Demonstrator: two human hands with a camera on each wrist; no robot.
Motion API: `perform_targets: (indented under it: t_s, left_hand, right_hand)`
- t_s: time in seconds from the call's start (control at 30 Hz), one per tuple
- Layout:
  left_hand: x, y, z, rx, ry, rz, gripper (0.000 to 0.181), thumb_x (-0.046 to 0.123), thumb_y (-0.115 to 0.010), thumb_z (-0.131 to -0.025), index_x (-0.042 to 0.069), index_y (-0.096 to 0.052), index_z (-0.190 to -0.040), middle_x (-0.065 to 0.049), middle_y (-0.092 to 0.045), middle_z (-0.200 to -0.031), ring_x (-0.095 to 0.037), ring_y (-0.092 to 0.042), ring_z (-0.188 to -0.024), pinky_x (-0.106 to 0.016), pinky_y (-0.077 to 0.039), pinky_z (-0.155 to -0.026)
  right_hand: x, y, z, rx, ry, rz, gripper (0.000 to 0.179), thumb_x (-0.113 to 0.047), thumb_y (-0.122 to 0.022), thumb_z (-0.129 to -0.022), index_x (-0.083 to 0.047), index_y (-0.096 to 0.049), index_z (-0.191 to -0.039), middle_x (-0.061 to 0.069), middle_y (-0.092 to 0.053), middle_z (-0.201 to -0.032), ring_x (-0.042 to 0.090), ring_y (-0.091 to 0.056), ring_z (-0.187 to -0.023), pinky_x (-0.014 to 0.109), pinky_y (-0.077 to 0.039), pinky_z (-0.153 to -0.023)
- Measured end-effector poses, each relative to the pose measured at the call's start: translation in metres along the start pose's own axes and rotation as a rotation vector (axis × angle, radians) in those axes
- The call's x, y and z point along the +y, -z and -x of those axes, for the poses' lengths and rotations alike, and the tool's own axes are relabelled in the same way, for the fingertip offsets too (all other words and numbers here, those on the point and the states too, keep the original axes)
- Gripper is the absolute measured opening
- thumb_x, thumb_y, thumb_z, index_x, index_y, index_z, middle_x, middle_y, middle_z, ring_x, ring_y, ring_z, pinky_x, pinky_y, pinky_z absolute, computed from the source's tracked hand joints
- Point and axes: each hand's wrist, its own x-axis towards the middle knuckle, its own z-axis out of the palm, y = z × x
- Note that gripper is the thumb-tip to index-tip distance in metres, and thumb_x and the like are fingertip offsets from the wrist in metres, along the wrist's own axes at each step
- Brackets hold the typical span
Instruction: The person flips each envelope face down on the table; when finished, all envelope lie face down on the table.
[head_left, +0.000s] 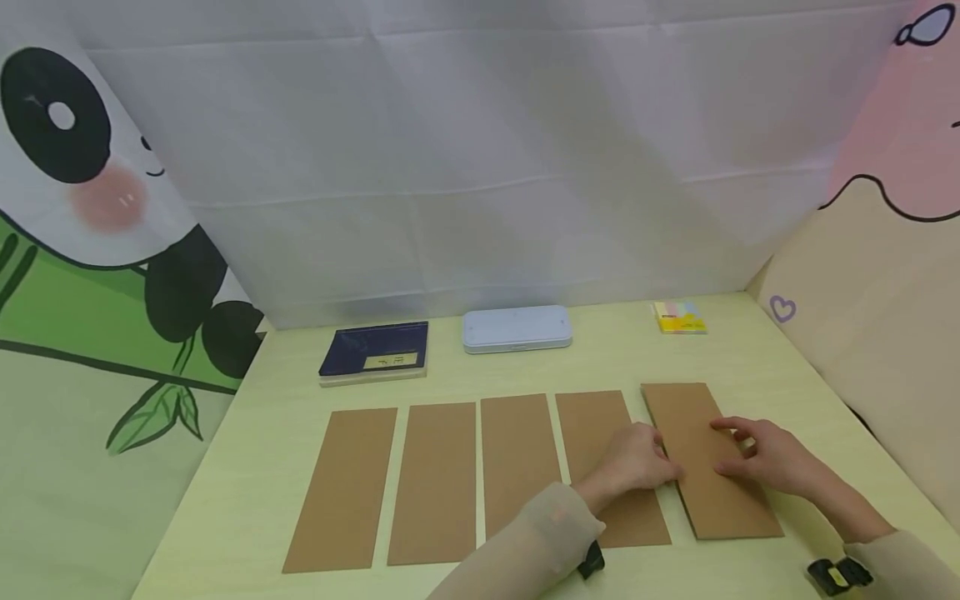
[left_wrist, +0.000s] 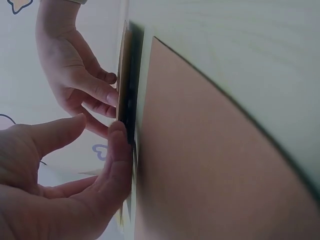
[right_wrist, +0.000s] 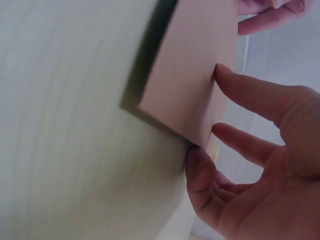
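Note:
At the right of the row lies a brown cardboard piece (head_left: 701,500), thicker at its edge than the others. My left hand (head_left: 633,458) reaches over the neighbouring cardboard sheet (head_left: 588,417), fingertips right at the thicker piece's left edge. In the left wrist view, the left thumb (left_wrist: 62,132) stands apart from the fingers. From the other side comes my right hand (head_left: 776,458). Its thumb (right_wrist: 240,82) touches the thicker piece's top, while a bent fingertip (right_wrist: 196,155) sits at the long edge. A dark shadow borders this piece in the right wrist view.
Three more cardboard sheets lie in a row to the left, among them the leftmost sheet (head_left: 341,492). Along the back are a dark blue book (head_left: 375,346), a pale blue case (head_left: 517,327) and a small colourful pad (head_left: 680,318). A white cloth (head_left: 480,167) hangs behind.

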Motion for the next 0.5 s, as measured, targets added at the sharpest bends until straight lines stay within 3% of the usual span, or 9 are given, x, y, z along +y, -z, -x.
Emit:
perform_targets:
  t_s: [0.1,0.5]
  left_hand:
    - [0.0003,-0.0017,0.0002,-0.025,0.028,-0.010,0.025,0.030,-0.078,-0.075,0.014,-0.061,-0.067,0.006,-0.054,-0.050,-0.009,-0.048,-0.048,-0.024,-0.036,-0.045]
    - [0.0042,-0.0006,0.0027,-0.067,0.072,0.020,0.037,0.033,-0.077,-0.077,0.008,-0.054,-0.062,0.000,-0.058,-0.048,-0.016,-0.055,-0.049,-0.026,-0.035,-0.045]
  right_hand:
    - [-0.0001,-0.0006,-0.0011,-0.006,-0.020,0.028,0.065,-0.024,-0.081,-0.076,0.009,-0.053,-0.124,0.026,-0.058,-0.101,0.023,-0.062,-0.076,0.033,-0.049,-0.059]
    - [-0.0030,-0.0035,-0.0041,0.025,-0.034,0.103,0.065,-0.027,-0.084,-0.071,0.007,-0.057,-0.120,0.022,-0.061,-0.096,0.023,-0.060,-0.075,0.036,-0.048,-0.061]
